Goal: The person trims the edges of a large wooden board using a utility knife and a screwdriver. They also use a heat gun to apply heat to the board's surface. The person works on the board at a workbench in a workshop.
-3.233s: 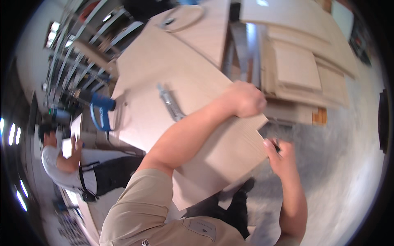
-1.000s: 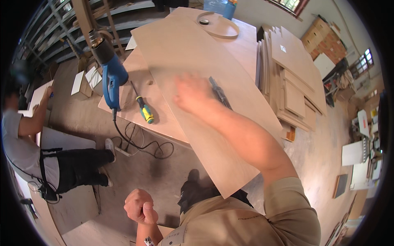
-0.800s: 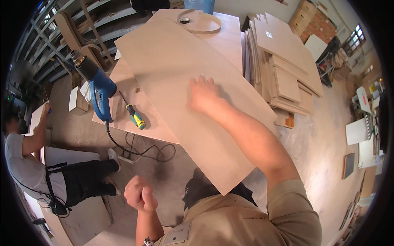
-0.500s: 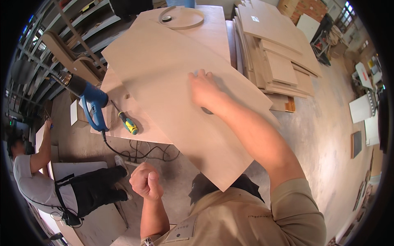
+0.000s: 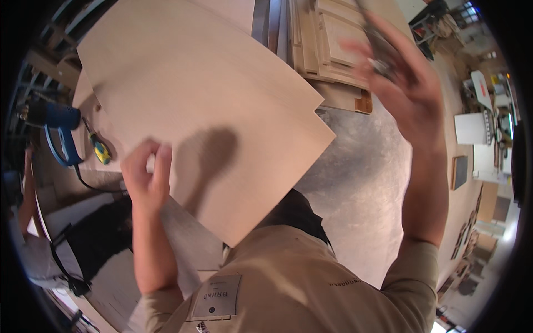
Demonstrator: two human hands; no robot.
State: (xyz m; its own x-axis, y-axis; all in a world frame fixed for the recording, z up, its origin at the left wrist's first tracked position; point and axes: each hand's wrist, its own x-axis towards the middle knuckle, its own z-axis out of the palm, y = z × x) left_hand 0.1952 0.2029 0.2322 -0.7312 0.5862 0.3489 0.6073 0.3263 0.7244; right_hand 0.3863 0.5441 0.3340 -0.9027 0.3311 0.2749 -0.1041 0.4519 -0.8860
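A large light-brown wooden board (image 5: pixel 222 105) lies across the work table, one corner reaching toward my body. My left hand (image 5: pixel 145 175) is closed above its left edge, fingers curled and thumb up. Whether anything sits inside that fist is hidden. To the right, beyond the board, my raised right hand (image 5: pixel 413 94) is smeared by motion. It grips a long dark tool (image 5: pixel 383 47) with a shiny metal bit near the fingers; its exact kind is too blurred to tell. A screwdriver (image 5: pixel 100 150) with a yellow-green handle lies left of the board.
A blue heat gun (image 5: pixel 65 119) with a dark cord rests at the table's left. Stacked wooden panels (image 5: pixel 341 36) stand at the back right. A co-worker in dark trousers (image 5: pixel 102 233) is at the lower left. White boxes (image 5: pixel 472 129) stand far right.
My right hand has lifted off the board and swung up to the right with the dark tool. The view has shifted; my left fist now hangs by the board's left edge.
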